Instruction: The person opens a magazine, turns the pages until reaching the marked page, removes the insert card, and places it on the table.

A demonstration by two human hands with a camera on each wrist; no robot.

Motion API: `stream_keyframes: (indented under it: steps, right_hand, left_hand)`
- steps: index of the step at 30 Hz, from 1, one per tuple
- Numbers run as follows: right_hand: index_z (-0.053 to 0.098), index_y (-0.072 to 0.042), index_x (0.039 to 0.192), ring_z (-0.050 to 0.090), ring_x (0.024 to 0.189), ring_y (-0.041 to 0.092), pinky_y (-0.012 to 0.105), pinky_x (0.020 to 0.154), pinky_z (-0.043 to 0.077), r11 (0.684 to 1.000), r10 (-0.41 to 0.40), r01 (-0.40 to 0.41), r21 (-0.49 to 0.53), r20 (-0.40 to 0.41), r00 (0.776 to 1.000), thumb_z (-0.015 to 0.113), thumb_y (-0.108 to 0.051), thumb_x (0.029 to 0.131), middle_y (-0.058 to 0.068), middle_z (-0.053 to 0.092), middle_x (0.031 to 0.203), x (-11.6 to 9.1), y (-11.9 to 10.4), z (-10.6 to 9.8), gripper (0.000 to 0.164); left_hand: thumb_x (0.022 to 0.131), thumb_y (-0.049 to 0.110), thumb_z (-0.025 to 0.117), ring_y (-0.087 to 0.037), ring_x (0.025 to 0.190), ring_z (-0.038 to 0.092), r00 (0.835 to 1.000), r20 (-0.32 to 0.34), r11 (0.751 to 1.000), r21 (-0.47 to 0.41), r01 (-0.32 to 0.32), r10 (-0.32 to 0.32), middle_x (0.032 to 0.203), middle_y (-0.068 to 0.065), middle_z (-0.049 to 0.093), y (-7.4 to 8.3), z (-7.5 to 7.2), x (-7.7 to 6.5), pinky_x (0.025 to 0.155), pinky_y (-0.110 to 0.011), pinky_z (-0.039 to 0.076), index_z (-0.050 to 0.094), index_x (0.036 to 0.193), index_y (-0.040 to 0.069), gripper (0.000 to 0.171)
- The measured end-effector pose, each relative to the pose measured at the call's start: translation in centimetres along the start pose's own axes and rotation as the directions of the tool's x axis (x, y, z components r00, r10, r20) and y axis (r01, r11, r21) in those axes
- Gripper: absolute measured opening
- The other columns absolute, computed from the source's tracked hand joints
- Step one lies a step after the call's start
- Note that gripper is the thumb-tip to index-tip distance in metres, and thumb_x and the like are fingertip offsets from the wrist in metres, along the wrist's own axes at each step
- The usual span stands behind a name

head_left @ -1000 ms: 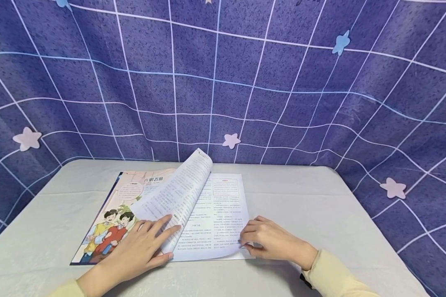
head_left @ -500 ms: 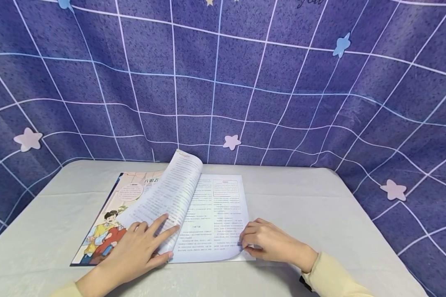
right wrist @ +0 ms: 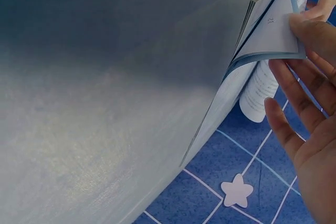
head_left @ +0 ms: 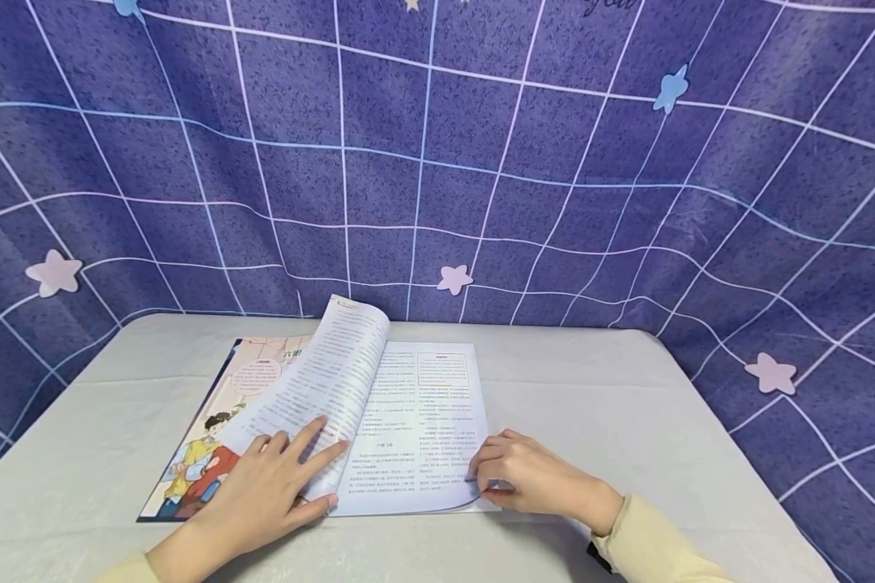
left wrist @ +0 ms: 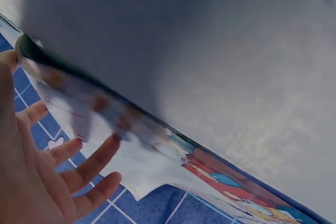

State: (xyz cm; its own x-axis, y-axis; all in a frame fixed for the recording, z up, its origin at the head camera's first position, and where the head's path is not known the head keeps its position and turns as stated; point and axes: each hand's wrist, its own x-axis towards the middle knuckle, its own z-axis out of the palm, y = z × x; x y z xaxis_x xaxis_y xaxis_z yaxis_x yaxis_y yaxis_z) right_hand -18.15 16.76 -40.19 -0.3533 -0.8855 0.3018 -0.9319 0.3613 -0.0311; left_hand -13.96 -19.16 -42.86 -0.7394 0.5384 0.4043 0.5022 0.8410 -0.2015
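An open magazine [head_left: 437, 421] lies on the table, with printed text on its right side and an illustrated page [head_left: 211, 453] on its left. Between them, a turned page [head_left: 328, 364] curls over toward the left, its upper end raised. My left hand [head_left: 270, 482] rests on the lower part of this page, fingers spread and fairly straight. At the magazine's lower right corner, my right hand [head_left: 532, 474] pinches a page. The right wrist view shows the thumb on that lifted page corner [right wrist: 273, 38], with fingers behind it.
A pale cloth-covered table [head_left: 598, 405] carries the magazine. Behind it hangs a blue curtain [head_left: 481, 162] with a grid and star pattern. A small black item [head_left: 599, 557] shows beneath the right sleeve.
The curled page has swung left and lower, covering more of the illustrated page. My left hand has barely shifted. My right hand stays at the corner, still pinching the page.
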Motion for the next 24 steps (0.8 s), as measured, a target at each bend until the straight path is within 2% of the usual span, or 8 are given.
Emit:
stream_keyframes:
  steps: [6,12,15,18,21,24]
  right_hand:
    - [0.06,-0.024,0.07,0.055,0.088,0.002,0.02,0.076,0.041,1.0,0.019,-0.02,0.022,0.024,1.0,0.074,-0.023,0.071,-0.013,0.065,0.092,-0.15,-0.03,-0.08,0.013]
    - [0.062,-0.024,0.074,0.055,0.093,0.003,0.022,0.079,0.042,0.996,0.069,-0.072,0.055,0.054,0.996,0.073,-0.027,0.072,-0.011,0.065,0.098,-0.4,0.02,-0.08,0.012]
    - [0.062,-0.023,0.077,0.055,0.097,0.005,0.031,0.085,0.045,0.991,0.106,-0.112,0.068,0.086,0.991,0.073,-0.032,0.072,-0.01,0.064,0.102,-0.48,0.0,-0.11,0.014]
    - [0.063,-0.022,0.081,0.056,0.101,0.007,0.04,0.088,0.045,0.987,0.133,-0.143,0.077,0.117,0.984,0.072,-0.036,0.071,-0.008,0.064,0.106,-0.53,-0.02,-0.17,0.019]
    - [0.064,-0.021,0.085,0.056,0.102,0.008,0.038,0.088,0.045,0.983,0.151,-0.164,0.087,0.138,0.979,0.073,-0.038,0.07,-0.006,0.063,0.108,-0.57,-0.01,-0.23,0.024]
    - [0.065,-0.021,0.088,0.055,0.103,0.009,0.034,0.087,0.044,0.98,0.163,-0.178,0.091,0.148,0.975,0.073,-0.04,0.068,-0.006,0.063,0.11,-0.6,0.03,-0.26,0.028]
  left_hand:
    - [0.077,0.064,0.051,-0.027,0.103,0.051,1.0,-0.002,0.999,-0.032,-0.011,0.011,0.135,-0.007,0.047,-0.06,0.33,0.03,0.079,-0.044,0.042,0.052,0.129,0.023,0.066]
    - [0.077,0.062,0.053,-0.031,0.108,0.05,0.999,-0.016,0.998,-0.057,-0.03,0.029,0.136,-0.003,0.047,-0.15,0.43,0.06,0.084,-0.046,0.041,0.053,0.125,0.017,0.065]
    - [0.078,0.062,0.053,-0.033,0.109,0.05,1.0,-0.007,0.998,-0.063,-0.025,0.025,0.135,-0.004,0.048,-0.21,0.46,-0.02,0.085,-0.047,0.041,0.053,0.126,0.019,0.064]
    - [0.078,0.062,0.052,-0.033,0.11,0.049,1.0,0.014,0.998,-0.054,-0.015,0.016,0.134,-0.005,0.048,-0.23,0.47,-0.13,0.085,-0.048,0.04,0.052,0.128,0.026,0.062]
    - [0.079,0.063,0.051,-0.032,0.11,0.048,0.999,0.03,0.999,-0.054,-0.008,0.01,0.132,-0.007,0.048,-0.23,0.47,-0.17,0.086,-0.049,0.04,0.053,0.127,0.03,0.058]
    - [0.079,0.063,0.052,-0.032,0.111,0.047,0.999,0.031,0.998,-0.062,-0.007,0.009,0.131,-0.008,0.048,-0.22,0.39,-0.14,0.086,-0.049,0.039,0.054,0.125,0.03,0.057]
